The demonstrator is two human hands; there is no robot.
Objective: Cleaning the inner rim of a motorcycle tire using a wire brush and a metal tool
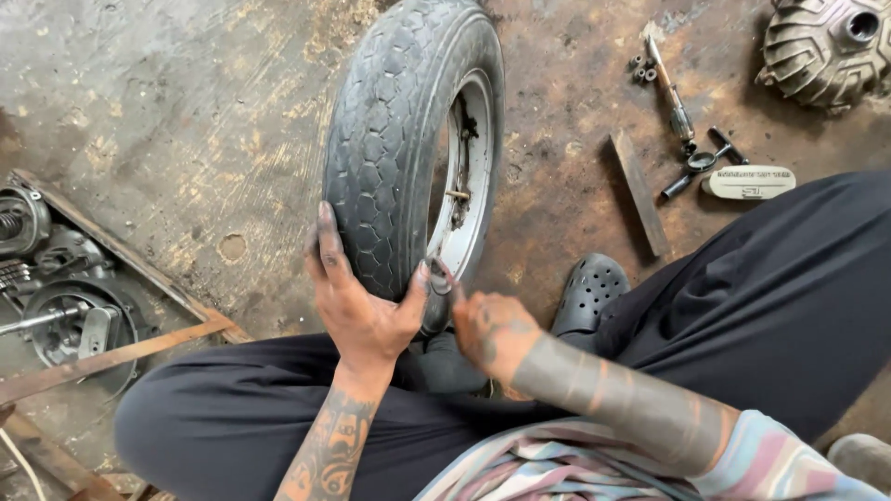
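Note:
A small black tyre (394, 139) on a white metal rim (469, 176) stands upright on the stained concrete floor between my knees. My left hand (357, 297) grips the tread at its near bottom edge, fingers spread over the rubber and thumb toward the sidewall. My right hand (492, 334) is closed at the sidewall just right of the left thumb, pinching the tyre's edge where it meets the rim; what lies under the fingers is hidden. Both hands are smeared with grease.
A flat metal bar (640, 190), a long driver (670, 88), a small wrench (698, 167) and a white oval badge (748, 182) lie at right. A finned engine cover (821, 46) sits top right. Engine parts (65, 306) and a rusty frame (121, 348) lie left. My black clog (589, 292) rests beside the tyre.

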